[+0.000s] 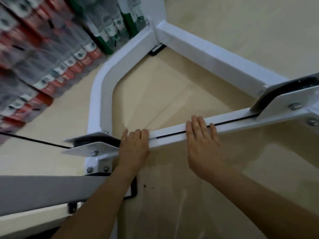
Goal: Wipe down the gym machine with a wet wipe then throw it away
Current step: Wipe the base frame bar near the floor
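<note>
1. Fingers of right hand (202, 147) and left hand (133, 147) straight, pressed flat across gym machine bar (167, 137); gripping nothing visible.
2. Wet wipe unseen; possibly under a palm, cannot tell.
3. Bar's long axis left-right, rising rightward; bare stretch between hands, equally near both.

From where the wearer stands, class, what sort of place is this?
Probably a gym corner doubling as storage: a white machine frame, a pulley with black cable, and wrapped bottle packs stacked beside it.

Single head view, looking steeply down, close over white frame bar (169, 136).
</note>
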`<control>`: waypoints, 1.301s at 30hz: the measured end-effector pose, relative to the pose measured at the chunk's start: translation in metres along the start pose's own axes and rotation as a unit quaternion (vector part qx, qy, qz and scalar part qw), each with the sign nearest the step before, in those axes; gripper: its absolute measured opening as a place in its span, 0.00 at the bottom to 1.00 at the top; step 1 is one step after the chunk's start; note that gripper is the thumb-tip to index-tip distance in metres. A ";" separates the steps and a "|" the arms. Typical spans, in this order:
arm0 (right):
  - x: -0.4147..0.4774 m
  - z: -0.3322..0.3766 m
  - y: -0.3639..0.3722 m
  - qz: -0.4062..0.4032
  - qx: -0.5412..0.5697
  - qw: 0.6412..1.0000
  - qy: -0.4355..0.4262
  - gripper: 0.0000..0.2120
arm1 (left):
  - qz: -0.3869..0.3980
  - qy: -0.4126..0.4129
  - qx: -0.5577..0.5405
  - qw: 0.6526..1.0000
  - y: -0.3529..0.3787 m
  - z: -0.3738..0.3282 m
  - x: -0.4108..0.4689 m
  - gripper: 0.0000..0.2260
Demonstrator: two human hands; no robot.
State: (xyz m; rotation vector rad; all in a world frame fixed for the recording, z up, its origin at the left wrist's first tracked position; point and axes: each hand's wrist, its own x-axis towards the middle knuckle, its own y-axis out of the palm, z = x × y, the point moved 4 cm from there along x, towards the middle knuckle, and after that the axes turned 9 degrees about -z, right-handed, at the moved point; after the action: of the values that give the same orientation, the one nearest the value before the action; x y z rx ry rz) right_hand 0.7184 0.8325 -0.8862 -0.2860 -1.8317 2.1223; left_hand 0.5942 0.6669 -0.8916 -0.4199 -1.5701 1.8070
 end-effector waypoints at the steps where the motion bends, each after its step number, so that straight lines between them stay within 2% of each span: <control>1: 0.000 0.002 0.004 -0.008 -0.003 1.000 -0.006 0.33 | 0.004 -0.013 -0.007 1.000 0.002 -0.001 -0.001 0.23; 4: -0.004 -0.002 0.007 -0.032 0.022 0.999 -0.022 0.32 | -0.004 -0.063 -0.033 0.997 0.004 -0.011 -0.001 0.19; 8: -0.010 -0.004 0.008 -0.056 0.054 0.997 -0.023 0.32 | -0.039 0.003 -0.068 0.997 -0.007 -0.088 0.031 0.12; 10: -0.015 -0.014 0.005 -0.065 0.060 0.996 -0.001 0.31 | 0.014 0.039 -0.098 0.994 -0.013 -0.129 0.042 0.11; 12: -0.024 -0.029 -0.001 -0.066 0.045 0.997 0.022 0.31 | 0.076 0.065 -0.097 0.990 -0.012 -0.141 0.044 0.12; 16: -0.037 -0.044 -0.009 -0.023 0.060 0.997 0.035 0.36 | 0.003 0.073 -0.031 0.997 -0.011 -0.077 0.026 0.15; 19: -0.040 -0.047 -0.014 0.019 0.072 0.997 0.028 0.38 | 0.042 -0.023 -0.019 0.999 -0.004 -0.018 0.002 0.21; 21: -0.042 -0.050 -0.019 0.058 0.089 0.994 0.013 0.36 | 0.047 -0.068 -0.028 0.996 -0.004 -0.019 0.002 0.20; 25: -0.050 -0.062 -0.035 0.120 0.135 0.982 0.054 0.35 | -0.019 0.040 -0.077 0.996 -0.013 -0.130 0.047 0.14; 29: -0.058 -0.091 -0.048 0.162 0.190 0.957 0.148 0.36 | 0.021 0.131 -0.131 0.982 -0.035 -0.241 0.086 0.17; 32: -0.063 -0.118 -0.068 0.230 0.145 0.954 0.124 0.35 | 0.027 0.160 -0.103 0.981 -0.044 -0.250 0.090 0.23; 35: -0.062 -0.133 -0.098 0.300 0.051 0.951 0.053 0.31 | 0.062 0.262 -0.066 0.961 -0.056 -0.234 0.081 0.25; 37: -0.056 -0.137 -0.118 0.314 0.051 0.947 0.038 0.27 | 0.100 0.280 -0.106 0.949 -0.075 -0.218 0.078 0.23; 39: -0.048 -0.140 -0.136 0.307 0.127 0.942 0.056 0.29 | 0.154 0.254 -0.211 0.931 -0.104 -0.207 0.080 0.19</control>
State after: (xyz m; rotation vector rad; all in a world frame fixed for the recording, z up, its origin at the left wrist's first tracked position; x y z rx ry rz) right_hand 0.8281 0.9611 -0.7773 -0.9987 -1.5020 2.6393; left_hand 0.7024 0.8753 -0.8206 -1.2909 -1.5573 1.3917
